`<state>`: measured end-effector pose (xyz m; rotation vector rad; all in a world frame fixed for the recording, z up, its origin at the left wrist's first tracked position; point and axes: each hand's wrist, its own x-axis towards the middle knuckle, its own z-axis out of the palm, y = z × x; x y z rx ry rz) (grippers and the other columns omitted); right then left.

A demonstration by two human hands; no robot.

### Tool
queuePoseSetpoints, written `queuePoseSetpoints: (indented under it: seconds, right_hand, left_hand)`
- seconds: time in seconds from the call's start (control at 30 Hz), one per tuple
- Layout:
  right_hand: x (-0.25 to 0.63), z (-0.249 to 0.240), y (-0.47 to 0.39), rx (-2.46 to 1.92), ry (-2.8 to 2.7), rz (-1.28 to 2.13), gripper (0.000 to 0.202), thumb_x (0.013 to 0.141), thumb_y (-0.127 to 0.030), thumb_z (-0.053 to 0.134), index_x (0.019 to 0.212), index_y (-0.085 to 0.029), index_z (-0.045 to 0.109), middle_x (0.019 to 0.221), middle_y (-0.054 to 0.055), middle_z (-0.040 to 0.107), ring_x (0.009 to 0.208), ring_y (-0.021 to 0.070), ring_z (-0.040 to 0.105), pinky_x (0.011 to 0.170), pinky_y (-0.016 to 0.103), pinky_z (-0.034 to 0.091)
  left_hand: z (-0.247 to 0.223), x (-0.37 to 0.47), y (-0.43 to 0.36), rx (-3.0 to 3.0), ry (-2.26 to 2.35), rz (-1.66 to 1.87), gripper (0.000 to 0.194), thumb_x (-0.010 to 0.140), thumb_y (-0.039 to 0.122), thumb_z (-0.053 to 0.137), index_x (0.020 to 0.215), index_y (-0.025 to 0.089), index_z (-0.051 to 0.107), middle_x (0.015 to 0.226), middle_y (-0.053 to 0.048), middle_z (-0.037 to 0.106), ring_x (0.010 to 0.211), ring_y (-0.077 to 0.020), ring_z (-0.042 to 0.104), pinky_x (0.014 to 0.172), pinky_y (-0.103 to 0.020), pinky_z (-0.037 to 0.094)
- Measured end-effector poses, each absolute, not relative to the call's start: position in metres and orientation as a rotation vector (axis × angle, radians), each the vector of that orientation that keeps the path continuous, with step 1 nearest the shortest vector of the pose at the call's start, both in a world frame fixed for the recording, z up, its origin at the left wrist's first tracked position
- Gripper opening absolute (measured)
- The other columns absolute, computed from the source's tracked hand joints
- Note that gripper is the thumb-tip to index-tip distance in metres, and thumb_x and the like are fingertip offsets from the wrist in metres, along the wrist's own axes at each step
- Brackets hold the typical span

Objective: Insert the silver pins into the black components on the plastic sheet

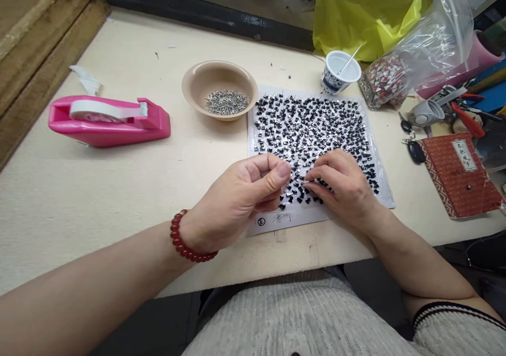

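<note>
Many small black pieces, some with thin metal pins sticking up, cover a white sheet in front of me. My left hand, a red bead bracelet on its wrist, is raised over the sheet's left front part. Its thumb presses on the curled fingers, and whatever they may hold is hidden. Just to the right, my right hand is low over the black pieces, its thumb and fingertips pinched close together. Anything between those tips is too small to name. Beyond the sheet's left corner, a beige bowl contains small silvery pins.
A pink tape dispenser stands at the left. Behind the sheet are a patterned white cup with a thin stick, a clear bag of small pieces, and yellow plastic. Keys and a red pouch lie at right.
</note>
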<state>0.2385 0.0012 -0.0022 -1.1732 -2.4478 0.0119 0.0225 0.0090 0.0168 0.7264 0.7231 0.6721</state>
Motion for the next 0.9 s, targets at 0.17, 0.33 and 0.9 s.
queuePoseSetpoints:
  seconds: [0.17,0.33,0.9]
  right_hand:
    - [0.235,0.01,-0.003,-1.036,-2.205,0.286,0.008,0.083,-0.02,0.066,0.089,-0.02,0.061,0.08,0.004,0.061,0.079,0.0157,0.057,0.07,0.032,0.048]
    - [0.223,0.017,-0.012,-0.865,-2.029,0.657,0.013,0.081,-0.014,0.066,0.093,-0.018,0.061,0.079,0.003,0.064,0.076,0.014,0.06,0.07,0.033,0.051]
    - [0.227,0.043,-0.018,-0.872,-2.123,0.612,0.007,0.085,-0.013,0.058,0.086,-0.02,0.06,0.076,0.001,0.064,0.073,0.0125,0.059,0.069,0.031,0.052]
  left_hand:
    - [0.014,0.024,0.007,0.76,0.728,0.623,0.025,0.083,0.032,0.068,0.073,0.015,0.054,0.061,0.005,0.043,0.05,-0.0048,0.033,0.046,-0.016,0.029]
    - [0.01,0.027,0.001,0.798,0.742,0.535,0.023,0.078,0.03,0.073,0.072,0.015,0.057,0.06,0.005,0.049,0.052,-0.0056,0.036,0.047,-0.017,0.028]
    - [0.023,0.041,-0.005,0.748,0.657,0.499,0.03,0.077,0.038,0.073,0.069,0.016,0.054,0.053,0.007,0.043,0.047,-0.0041,0.03,0.044,-0.017,0.021]
